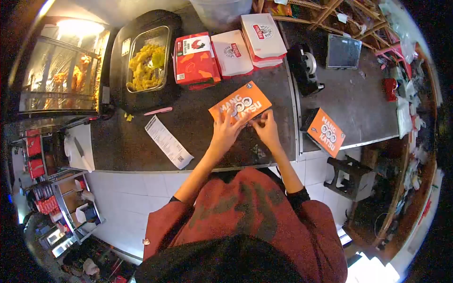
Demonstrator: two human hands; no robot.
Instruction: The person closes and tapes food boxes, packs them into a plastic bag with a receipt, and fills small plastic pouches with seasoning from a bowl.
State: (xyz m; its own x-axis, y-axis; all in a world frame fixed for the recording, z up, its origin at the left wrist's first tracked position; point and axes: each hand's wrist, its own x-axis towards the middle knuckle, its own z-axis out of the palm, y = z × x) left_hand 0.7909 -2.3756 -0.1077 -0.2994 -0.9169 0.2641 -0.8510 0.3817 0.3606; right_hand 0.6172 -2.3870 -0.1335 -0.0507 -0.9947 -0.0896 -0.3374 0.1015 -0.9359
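The orange box (pixel 256 95) lies on the dark tabletop (pixel 198 137), just beyond both hands, its long axis slanting from near left to far right. The left hand (pixel 223 132) reaches it at the near-left part, fingers partly spread over the lid; whether its grip closes on the near edge cannot be told. The right hand (pixel 267 131) is at the near-right edge, thumb and fingers bent close together; whether they pinch the cardboard is unclear. Both hands touch the box, the left covering more of it.

Its lid reads "MANG" and "KATSU", with round emblems between. A second orange box (pixel 317 124) at right carries the same words. Beyond the first stand a red box (pixel 196 70) and white-and-red boxes (pixel 231 63), their labels too small to read surely. At left lie a pink pen (pixel 158 112) and a printed slip (pixel 166 140), its text illegible.
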